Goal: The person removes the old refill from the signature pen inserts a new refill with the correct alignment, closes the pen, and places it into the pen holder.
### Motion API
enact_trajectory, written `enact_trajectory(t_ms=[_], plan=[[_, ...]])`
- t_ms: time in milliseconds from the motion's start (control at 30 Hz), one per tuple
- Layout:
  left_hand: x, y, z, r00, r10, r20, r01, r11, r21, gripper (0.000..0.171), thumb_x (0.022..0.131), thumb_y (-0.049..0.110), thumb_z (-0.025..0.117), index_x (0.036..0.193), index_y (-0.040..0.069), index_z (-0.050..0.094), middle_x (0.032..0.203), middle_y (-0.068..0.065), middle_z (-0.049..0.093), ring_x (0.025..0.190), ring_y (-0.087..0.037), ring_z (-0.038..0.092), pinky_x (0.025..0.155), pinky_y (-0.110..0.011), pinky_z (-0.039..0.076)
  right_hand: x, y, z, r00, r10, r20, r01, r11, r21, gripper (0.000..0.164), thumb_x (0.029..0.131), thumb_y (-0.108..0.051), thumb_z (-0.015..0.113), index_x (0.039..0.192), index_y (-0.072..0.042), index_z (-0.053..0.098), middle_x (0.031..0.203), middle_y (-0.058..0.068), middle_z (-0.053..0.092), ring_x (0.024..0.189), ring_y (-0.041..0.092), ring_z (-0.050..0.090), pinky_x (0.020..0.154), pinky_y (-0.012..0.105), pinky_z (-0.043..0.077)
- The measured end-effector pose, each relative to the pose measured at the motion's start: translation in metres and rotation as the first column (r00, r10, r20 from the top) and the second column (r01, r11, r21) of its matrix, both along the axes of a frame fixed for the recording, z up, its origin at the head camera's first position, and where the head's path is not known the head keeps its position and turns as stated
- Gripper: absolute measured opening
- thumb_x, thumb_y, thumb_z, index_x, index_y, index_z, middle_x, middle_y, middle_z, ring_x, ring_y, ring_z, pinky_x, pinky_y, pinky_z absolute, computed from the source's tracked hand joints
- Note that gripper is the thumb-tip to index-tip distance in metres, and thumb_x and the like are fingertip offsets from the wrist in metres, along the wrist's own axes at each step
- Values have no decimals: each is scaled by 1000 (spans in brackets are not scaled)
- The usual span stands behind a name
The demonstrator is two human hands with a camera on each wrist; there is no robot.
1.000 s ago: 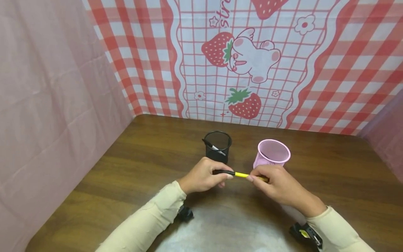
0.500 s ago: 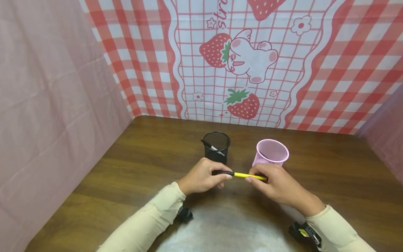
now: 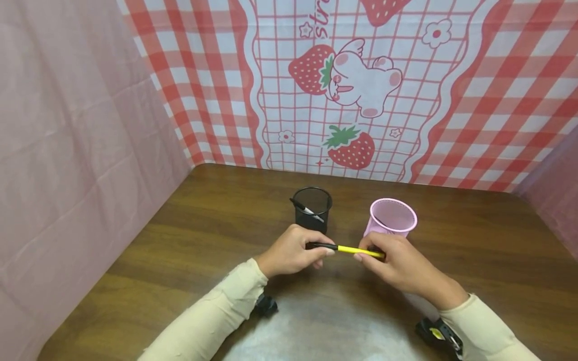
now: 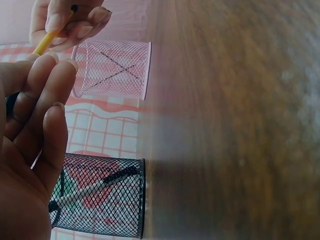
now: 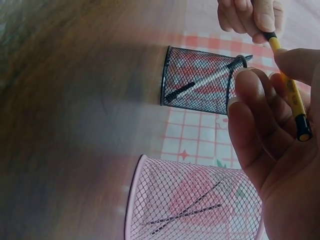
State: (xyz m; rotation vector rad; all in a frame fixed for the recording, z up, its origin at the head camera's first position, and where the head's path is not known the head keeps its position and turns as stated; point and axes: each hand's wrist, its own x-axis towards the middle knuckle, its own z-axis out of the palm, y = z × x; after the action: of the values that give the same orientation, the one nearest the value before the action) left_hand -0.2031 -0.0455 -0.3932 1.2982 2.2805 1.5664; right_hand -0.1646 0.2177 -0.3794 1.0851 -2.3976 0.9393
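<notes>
A slim yellow pen (image 3: 349, 249) with a black cap (image 3: 322, 246) spans the gap between both hands, held roughly level above the table. My left hand (image 3: 293, 250) pinches the capped end between thumb and fingers. At the other end, my right hand (image 3: 397, 260) grips the yellow barrel; its black tail with a yellow tip shows in the right wrist view (image 5: 303, 127). Just beyond the left hand stands a black mesh pen cup (image 3: 311, 225), a black-and-white marker (image 3: 308, 211) leaning inside it. Partly hidden behind the right hand is a pink mesh pen cup (image 3: 384, 229).
Thin dark sticks (image 5: 187, 214) lie crossed inside the pink cup. The brown wooden table (image 3: 203, 220) extends around both cups. A red-and-white strawberry cloth (image 3: 352, 100) hangs along the back, and a pink curtain (image 3: 90, 125) hangs on the left.
Both hands hold nearly the same places. Slightly more of the yellow barrel shows by the right thumb than a second ago. The cups have not moved.
</notes>
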Motion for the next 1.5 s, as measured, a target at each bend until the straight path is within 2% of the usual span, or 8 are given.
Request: enact_trajectory(t_ms=[400,633,933,1200,1500], plan=[[0,0,0,1000,7,-15,-7,1000,-6,12,93,8,72,102,0,75,72,-10,71,57,-3,67,53,-28,58,-2,-1,-1,999,35,-40,-35,999,-5,34,78,0,81,90,-23,59,80,-18,55,69,1,51,62,13,41],[0,0,-1,999,14,-31,-14,1000,-8,11,92,7,73,101,1,75,69,0,68,56,-2,66,52,-27,58,-2,-1,-2,999,28,-47,-27,1000,6,35,77,0,82,90,-22,58,81,-19,55,71,1,51,64,14,41],[0,1,-1,999,10,-33,-10,1000,-5,12,93,8,73,102,1,75,70,-2,68,57,-2,66,53,-27,58,-1,-1,-3,999,2,-46,0,999,32,35,78,-3,82,89,-23,56,76,-19,50,67,1,47,60,15,39],[0,0,-1,1000,5,-15,-5,1000,7,13,93,6,72,103,-2,74,73,-14,71,57,-2,66,54,-27,59,0,-2,-1,999,-42,-21,43,998,48,35,78,-5,83,87,-24,55,75,-19,48,65,-1,45,56,19,41],[0,0,0,1000,6,-18,-6,1000,6,12,94,7,72,103,0,74,73,-11,69,57,-2,66,54,-27,59,-1,-2,-3,999,-42,13,41,997,62,34,78,-11,86,91,-24,57,77,-20,52,67,0,48,58,20,44]])
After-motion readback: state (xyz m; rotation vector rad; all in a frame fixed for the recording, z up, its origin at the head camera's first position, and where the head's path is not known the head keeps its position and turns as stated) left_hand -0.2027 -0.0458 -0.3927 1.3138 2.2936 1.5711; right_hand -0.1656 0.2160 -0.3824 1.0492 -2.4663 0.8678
